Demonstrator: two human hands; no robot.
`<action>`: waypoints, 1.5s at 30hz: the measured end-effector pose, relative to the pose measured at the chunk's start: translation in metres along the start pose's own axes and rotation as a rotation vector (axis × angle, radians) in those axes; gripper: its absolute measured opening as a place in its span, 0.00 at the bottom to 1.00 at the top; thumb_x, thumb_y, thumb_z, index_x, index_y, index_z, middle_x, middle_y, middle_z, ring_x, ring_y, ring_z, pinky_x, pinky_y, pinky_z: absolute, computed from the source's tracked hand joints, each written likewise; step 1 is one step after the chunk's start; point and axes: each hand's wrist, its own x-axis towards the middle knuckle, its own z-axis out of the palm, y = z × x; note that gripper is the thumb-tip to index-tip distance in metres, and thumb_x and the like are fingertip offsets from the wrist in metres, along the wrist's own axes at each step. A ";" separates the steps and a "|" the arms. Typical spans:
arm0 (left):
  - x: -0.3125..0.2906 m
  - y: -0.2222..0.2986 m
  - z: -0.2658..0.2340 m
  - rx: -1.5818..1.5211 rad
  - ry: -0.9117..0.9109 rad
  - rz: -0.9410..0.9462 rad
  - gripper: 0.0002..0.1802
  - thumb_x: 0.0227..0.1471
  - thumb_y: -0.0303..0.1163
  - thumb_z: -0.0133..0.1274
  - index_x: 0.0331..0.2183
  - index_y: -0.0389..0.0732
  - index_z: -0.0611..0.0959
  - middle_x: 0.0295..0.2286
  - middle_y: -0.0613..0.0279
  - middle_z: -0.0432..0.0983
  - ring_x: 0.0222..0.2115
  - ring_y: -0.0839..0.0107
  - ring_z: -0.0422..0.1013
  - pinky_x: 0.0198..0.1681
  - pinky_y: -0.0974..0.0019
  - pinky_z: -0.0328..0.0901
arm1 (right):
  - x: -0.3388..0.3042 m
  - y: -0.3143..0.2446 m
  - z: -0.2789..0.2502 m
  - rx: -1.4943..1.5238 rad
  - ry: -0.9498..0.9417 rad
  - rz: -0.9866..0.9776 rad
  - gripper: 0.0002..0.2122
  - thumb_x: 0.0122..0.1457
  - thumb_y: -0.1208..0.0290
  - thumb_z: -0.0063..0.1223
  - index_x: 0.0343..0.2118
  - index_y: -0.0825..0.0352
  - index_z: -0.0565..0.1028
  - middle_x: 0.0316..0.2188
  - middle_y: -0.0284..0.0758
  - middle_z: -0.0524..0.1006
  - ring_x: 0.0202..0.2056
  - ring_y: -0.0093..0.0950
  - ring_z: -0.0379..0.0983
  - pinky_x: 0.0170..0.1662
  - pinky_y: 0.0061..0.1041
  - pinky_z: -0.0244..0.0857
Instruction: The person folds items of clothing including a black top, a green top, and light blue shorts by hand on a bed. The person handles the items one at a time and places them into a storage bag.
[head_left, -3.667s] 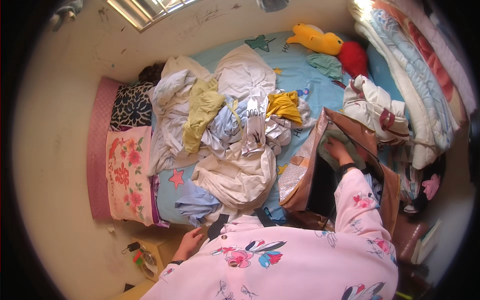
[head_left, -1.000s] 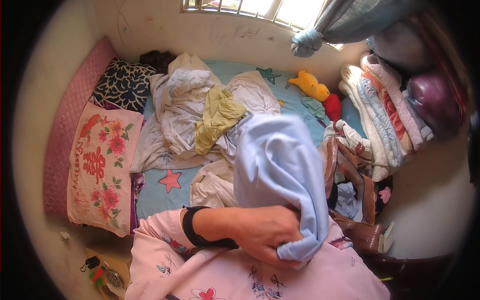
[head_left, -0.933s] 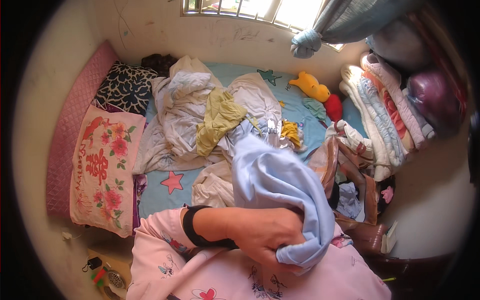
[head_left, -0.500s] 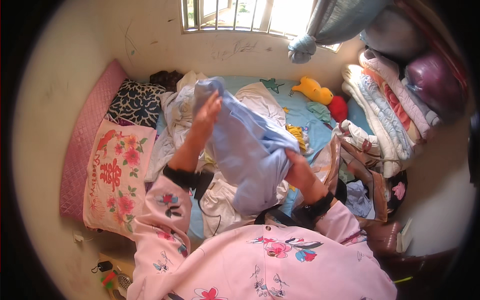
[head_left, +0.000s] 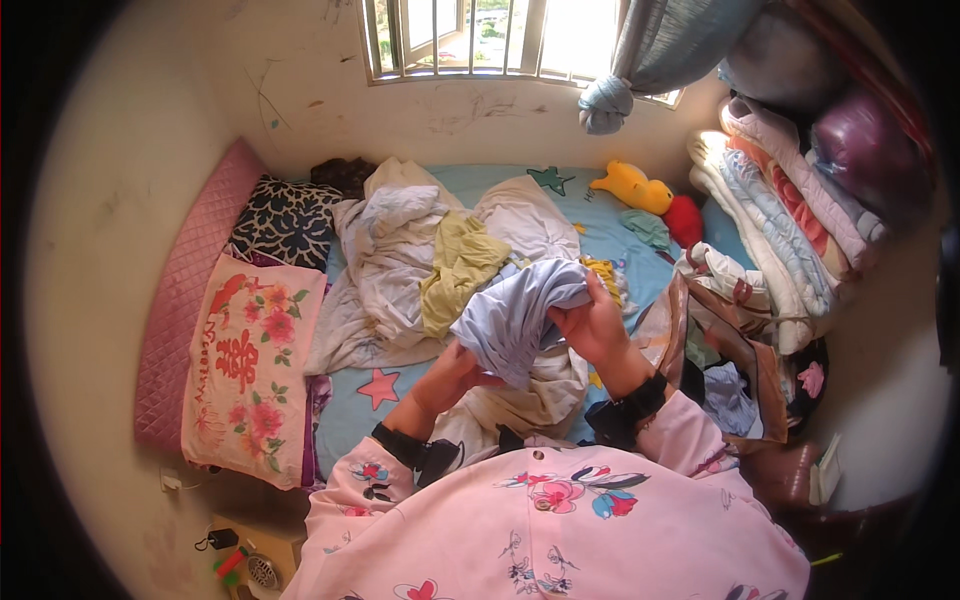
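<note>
Light-blue garment (head_left: 515, 318) now bunched between both hands, held low over the bed (head_left: 600, 215), just above the cream sheet (head_left: 520, 395). Half a sec ago it was lifted high and spread, w/ the left arm stretched up toward the window; it has since been brought down and gathered into a compact roll. Left hand (head_left: 450, 368): under the lower end of the garment, fingers curled up into the cloth; exact closure can't be told, as fabric covers the tips. Right hand (head_left: 592, 325): fingers together, clamped on the upper right edge of the roll, thumb pressed on the cloth. Judgement: cloth looks shaken out and is mid-way through being folded or rolled down, approx. Nearby: open brown bag (head_left: 715, 345) at the person's right, clothes inside, near the right wrist but not touching. Clothes pile (head_left: 420, 250) w/ yellow-green top (head_left: 455, 265) lies behind the hands. Floral pillow (head_left: 250, 365) well apart at left. Yellow plush toy (head_left: 630, 185) near the wall.
</note>
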 end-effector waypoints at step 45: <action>-0.018 -0.036 0.032 0.941 0.032 -0.418 0.55 0.36 0.36 0.59 0.54 0.51 0.35 0.44 0.41 0.58 0.44 0.59 0.58 0.44 0.65 0.54 | -0.059 -0.004 -0.033 -0.363 0.214 -0.068 0.17 0.45 0.80 0.44 0.42 0.69 0.63 0.28 0.32 0.69 0.28 0.21 0.68 0.32 0.19 0.65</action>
